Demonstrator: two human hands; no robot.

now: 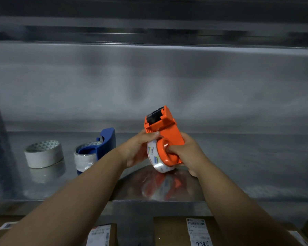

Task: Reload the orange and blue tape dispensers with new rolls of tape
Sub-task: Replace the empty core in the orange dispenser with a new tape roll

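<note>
I hold the orange tape dispenser (164, 132) tilted above the steel shelf (238, 166), its toothed blade pointing up. A clear roll of tape (154, 157) with blue print sits around its round orange hub. My left hand (137, 150) grips the roll and the dispenser's left side, thumb on the body. My right hand (187, 151) holds the hub and the right side. The blue tape dispenser (103, 144) lies on the shelf to the left, with a roll of tape (84, 158) on it. A loose silvery-white roll (44, 154) stands further left.
The shelf has a shiny metal back wall (149, 86) and another shelf above. Below the front edge lie cardboard boxes (185, 231) with shipping labels. Bare shelf surface stretches to the right of my hands.
</note>
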